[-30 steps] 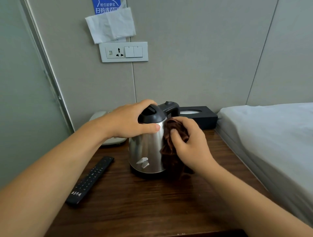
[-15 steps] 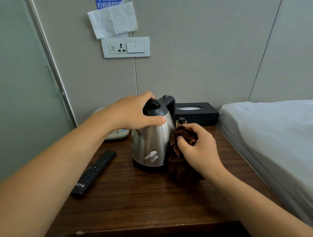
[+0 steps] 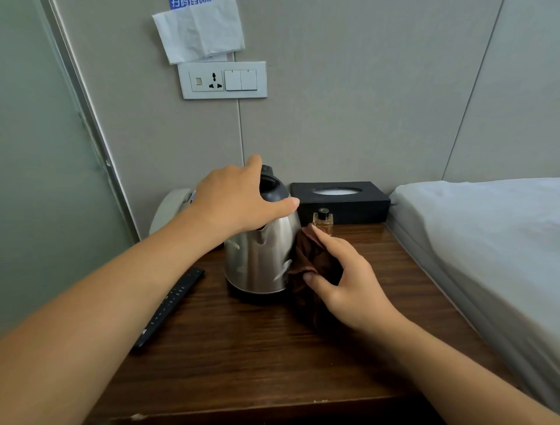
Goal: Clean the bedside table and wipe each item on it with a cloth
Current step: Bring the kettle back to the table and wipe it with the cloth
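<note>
— While the left hand (image 3: 239, 201) clamps the kettle (image 3: 262, 258) lid, its grip curled round the top, where is the cloth (image 3: 315, 267)?
— Pinched in the right hand (image 3: 348, 285) between thumb and fingers, pressed on the kettle's right side, mid-bench (image 3: 272, 358).
— Any writing?
— White marks on the remote (image 3: 169, 306), too small to read. Blue sign (image 3: 191, 3) above the socket (image 3: 222, 80) is cut off, half under a tissue (image 3: 200, 30).
— Behind the kettle?
— Small bottle (image 3: 323, 219), black box (image 3: 341, 201), a phone (image 3: 169, 209) at left.
</note>
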Motion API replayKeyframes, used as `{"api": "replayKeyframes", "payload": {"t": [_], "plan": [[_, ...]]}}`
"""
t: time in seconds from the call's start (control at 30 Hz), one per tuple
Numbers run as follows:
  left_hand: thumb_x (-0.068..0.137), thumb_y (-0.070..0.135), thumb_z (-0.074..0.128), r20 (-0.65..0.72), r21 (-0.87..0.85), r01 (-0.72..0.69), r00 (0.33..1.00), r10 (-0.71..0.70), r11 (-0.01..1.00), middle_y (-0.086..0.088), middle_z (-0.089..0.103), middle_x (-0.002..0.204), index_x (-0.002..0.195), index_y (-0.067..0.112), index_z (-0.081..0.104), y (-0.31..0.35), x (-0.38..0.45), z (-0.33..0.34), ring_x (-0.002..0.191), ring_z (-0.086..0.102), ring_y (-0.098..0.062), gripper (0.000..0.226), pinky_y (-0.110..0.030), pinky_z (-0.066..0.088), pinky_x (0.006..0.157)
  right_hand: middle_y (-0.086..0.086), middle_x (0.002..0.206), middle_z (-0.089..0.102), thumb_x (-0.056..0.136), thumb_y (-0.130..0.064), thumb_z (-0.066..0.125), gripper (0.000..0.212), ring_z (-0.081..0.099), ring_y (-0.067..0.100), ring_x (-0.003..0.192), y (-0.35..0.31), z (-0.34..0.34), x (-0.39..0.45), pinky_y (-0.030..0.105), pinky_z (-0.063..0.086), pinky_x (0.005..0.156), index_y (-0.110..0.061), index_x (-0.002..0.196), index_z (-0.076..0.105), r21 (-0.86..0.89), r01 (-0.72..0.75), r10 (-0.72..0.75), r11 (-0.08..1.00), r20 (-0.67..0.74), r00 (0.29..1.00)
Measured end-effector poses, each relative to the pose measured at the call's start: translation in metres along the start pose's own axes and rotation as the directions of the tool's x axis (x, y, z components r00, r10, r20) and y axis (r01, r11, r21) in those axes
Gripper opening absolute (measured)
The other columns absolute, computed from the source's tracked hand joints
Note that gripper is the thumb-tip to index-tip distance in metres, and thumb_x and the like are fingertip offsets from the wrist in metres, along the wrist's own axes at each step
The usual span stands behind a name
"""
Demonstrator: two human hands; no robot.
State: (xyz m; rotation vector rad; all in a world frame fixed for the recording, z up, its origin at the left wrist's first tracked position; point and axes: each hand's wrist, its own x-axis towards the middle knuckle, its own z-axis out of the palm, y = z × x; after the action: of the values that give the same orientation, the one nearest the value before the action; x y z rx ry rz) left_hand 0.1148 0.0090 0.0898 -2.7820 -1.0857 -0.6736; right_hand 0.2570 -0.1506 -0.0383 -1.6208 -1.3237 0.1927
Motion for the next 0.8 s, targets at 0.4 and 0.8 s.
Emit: {"api": "replayKeyframes", "payload": {"t": [0.4, 0.8], "plan": [[0.1, 0.06, 0.053, 0.271, -0.573, -0.029, 0.936, 0.223, 0.819, 0.013, 0.055, 0.137, 0.143, 0.054, 0.04, -0.035, 0.001, -0.001, 0.123, 0.057, -0.012, 0.045, -0.03, 0.046, 0.1, -0.021, 0.142, 0.059, 0.095, -0.01, 0.07, 0.065, 0.054, -0.001, 0.132, -0.001, 0.001, 0.015, 0.035, 0.05, 0.11, -0.04, 0.149, 0.049, 0.27, -0.08, 0.075, 0.959, 0.026, 0.997], [0.063, 0.05, 0.086, 0.265, -0.501, -0.121, 0.921, 0.285, 0.857, 0.011, 0.044, 0.145, 0.143, 0.056, 0.028, -0.044, 0.001, 0.005, 0.131, 0.049, -0.013, 0.099, -0.039, 0.046, 0.11, -0.011, 0.129, 0.053, 0.098, -0.012, 0.065, 0.044, 0.05, -0.003, 0.121, -0.013, 0.026, 0.024, 0.012, 0.042, 0.104, -0.031, 0.135, 0.05, 0.008, 0.101, -0.098, 0.995, -0.196, 0.976]]}}
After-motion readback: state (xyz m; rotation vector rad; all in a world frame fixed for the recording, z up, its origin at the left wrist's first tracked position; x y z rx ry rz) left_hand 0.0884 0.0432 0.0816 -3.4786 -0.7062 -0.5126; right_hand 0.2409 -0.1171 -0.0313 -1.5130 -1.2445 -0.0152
